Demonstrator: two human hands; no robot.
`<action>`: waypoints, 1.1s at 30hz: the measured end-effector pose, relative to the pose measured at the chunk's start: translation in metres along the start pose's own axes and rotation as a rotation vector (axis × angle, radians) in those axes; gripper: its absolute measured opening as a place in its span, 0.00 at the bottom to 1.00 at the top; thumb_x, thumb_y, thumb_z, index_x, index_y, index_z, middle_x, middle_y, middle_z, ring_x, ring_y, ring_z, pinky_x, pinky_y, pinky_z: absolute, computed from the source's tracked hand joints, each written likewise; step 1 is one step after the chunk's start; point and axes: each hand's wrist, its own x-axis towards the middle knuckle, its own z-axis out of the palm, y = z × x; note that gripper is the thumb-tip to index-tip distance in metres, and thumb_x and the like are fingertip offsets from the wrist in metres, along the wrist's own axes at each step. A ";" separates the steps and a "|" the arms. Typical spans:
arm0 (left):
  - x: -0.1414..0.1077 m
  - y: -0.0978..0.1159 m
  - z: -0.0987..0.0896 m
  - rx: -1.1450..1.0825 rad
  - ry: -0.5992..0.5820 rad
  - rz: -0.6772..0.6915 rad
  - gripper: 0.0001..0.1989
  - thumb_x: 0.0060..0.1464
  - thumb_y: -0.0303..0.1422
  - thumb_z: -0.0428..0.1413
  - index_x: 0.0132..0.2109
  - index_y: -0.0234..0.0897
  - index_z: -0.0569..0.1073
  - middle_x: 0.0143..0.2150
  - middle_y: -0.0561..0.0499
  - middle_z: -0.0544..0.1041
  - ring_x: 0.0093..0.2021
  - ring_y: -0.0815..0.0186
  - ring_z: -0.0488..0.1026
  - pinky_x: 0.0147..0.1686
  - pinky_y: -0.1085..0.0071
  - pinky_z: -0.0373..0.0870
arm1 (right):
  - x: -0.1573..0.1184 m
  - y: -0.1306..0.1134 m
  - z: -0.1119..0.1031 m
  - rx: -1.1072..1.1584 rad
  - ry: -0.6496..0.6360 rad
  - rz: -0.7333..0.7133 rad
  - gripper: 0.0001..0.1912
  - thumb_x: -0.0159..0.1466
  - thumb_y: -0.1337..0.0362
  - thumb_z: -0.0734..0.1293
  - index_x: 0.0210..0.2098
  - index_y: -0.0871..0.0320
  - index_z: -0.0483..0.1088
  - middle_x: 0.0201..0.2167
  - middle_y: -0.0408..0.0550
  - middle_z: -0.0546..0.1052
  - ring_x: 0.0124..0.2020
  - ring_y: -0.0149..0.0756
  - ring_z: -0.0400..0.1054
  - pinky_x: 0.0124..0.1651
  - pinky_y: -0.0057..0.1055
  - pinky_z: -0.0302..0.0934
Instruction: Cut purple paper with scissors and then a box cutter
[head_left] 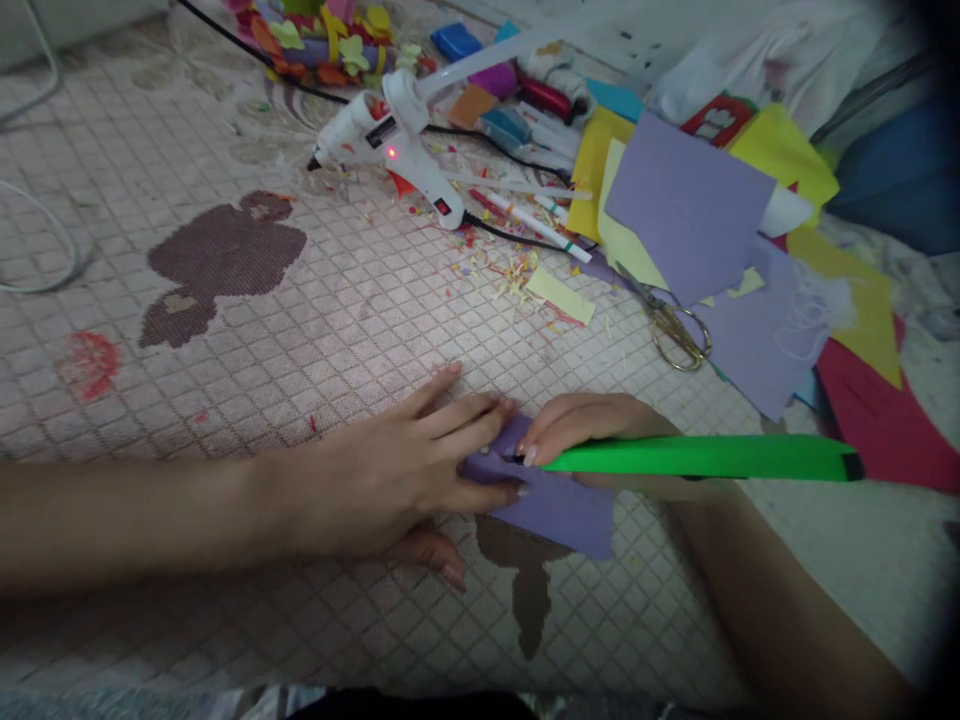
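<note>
A small purple sheet (577, 515) of foam or card lies on the patterned cloth in front of me. My left hand (420, 460) rests palm down across its left side, fingers spread and pressing it. My right hand (592, 425) grips a long green utility knife (712, 457), held low and nearly flat, with its back end pointing right. The knife's dark tip touches or nearly touches the purple sheet, close to my left fingertips. Part of the sheet is covered by both hands, and the right fingers are partly behind the knife.
A white glue gun (420, 150) with a glowing red light stands beyond the hands, its black cord trailing right. Gold-handled scissors (679, 335) lie by purple sheets (690, 200). Paper scraps (510, 275) are scattered nearby. A colourful flower decoration (330, 45) sits at the back.
</note>
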 end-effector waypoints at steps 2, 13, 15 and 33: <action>0.001 0.003 0.001 0.020 -0.004 -0.021 0.29 0.53 0.53 0.53 0.58 0.46 0.65 0.61 0.39 0.62 0.65 0.49 0.52 0.61 0.41 0.46 | 0.000 0.000 0.000 -0.015 -0.003 0.000 0.13 0.64 0.60 0.65 0.45 0.61 0.73 0.41 0.50 0.77 0.46 0.34 0.70 0.50 0.30 0.63; 0.002 0.011 -0.001 0.095 -0.021 -0.077 0.34 0.48 0.55 0.56 0.60 0.49 0.63 0.61 0.39 0.62 0.64 0.47 0.55 0.59 0.42 0.52 | 0.001 -0.001 0.001 -0.035 -0.005 0.001 0.14 0.65 0.58 0.64 0.44 0.61 0.74 0.41 0.50 0.77 0.46 0.34 0.70 0.50 0.30 0.63; 0.001 0.010 -0.002 0.068 -0.025 -0.070 0.32 0.49 0.54 0.56 0.60 0.50 0.64 0.63 0.41 0.61 0.64 0.48 0.54 0.60 0.42 0.51 | 0.001 -0.001 0.001 -0.034 -0.006 0.005 0.15 0.65 0.58 0.64 0.44 0.61 0.74 0.41 0.51 0.77 0.46 0.34 0.70 0.50 0.31 0.63; 0.001 0.018 0.003 0.177 -0.027 -0.137 0.35 0.47 0.57 0.55 0.60 0.53 0.61 0.62 0.42 0.59 0.63 0.48 0.56 0.60 0.40 0.49 | 0.000 -0.001 0.001 -0.062 0.010 -0.008 0.12 0.64 0.61 0.65 0.44 0.60 0.73 0.41 0.50 0.77 0.45 0.33 0.70 0.48 0.30 0.63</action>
